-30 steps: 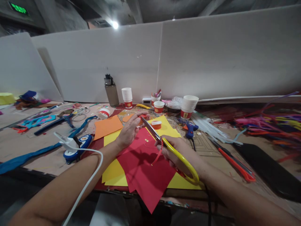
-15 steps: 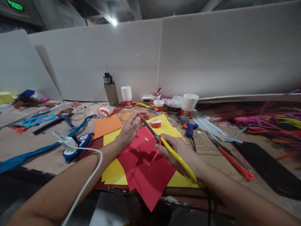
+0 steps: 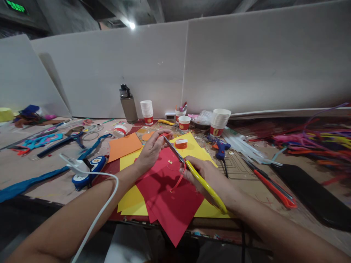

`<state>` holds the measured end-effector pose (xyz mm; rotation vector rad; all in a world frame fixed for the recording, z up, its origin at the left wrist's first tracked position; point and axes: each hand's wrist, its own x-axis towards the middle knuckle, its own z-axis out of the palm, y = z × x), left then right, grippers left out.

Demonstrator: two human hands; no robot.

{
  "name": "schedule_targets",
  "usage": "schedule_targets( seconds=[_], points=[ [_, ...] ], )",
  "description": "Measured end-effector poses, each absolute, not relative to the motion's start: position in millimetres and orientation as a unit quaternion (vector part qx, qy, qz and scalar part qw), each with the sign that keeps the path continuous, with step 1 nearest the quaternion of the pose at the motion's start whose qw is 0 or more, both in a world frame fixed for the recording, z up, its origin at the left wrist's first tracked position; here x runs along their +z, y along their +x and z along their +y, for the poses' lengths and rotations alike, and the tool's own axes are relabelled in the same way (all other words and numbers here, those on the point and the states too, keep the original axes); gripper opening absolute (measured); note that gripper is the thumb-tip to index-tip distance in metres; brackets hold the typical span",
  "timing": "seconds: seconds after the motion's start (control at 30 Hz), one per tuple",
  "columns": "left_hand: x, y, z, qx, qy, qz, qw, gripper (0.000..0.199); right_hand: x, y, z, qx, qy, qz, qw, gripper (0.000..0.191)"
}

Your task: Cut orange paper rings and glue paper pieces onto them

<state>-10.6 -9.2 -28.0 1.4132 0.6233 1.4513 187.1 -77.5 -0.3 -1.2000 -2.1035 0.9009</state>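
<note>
Scissors (image 3: 175, 151) run from right grip (image 3: 210, 176), clamped round the yellow handle (image 3: 210, 190), blades angled away-left toward red piece (image 3: 165, 135) (mostly hidden) pinched in left grip (image 3: 152, 151).

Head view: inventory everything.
Bottle: 1, brownish, back
Cup stacks: 2, white-red, back
Pen cup: 1, white-red, back
Loose cups: 2, white-red, back
Panels: several, white, behind
Papers: several, red/yellow/orange, centre
Ring: 1, red-white, centre
Glue gun: 1, blue, right
Sticks: several, whitish, right
Cutter: 1, red-black, right
Slab: 1, black, right
Strands: many, mixed, right
Plug: 1, white, left
Clutter: uncountable, mixed, left
Scissors: 1, yellow-handled, centre
Strip: 1, red, centre
Left hand: 1, bare, pinching red piece
Right hand: 1, bare, on scissors
</note>
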Motion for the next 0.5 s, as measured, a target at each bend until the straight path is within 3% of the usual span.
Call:
schedule_targets(
  seconds=[0.5],
  points=[
    [-24.6, -10.9, -11.4, 0.588, 0.589, 0.264, 0.488, 0.027, -0.8, 187.8, -74.2, 0.329, -0.455, -0.785, 0.261, 0.019]
  ],
)
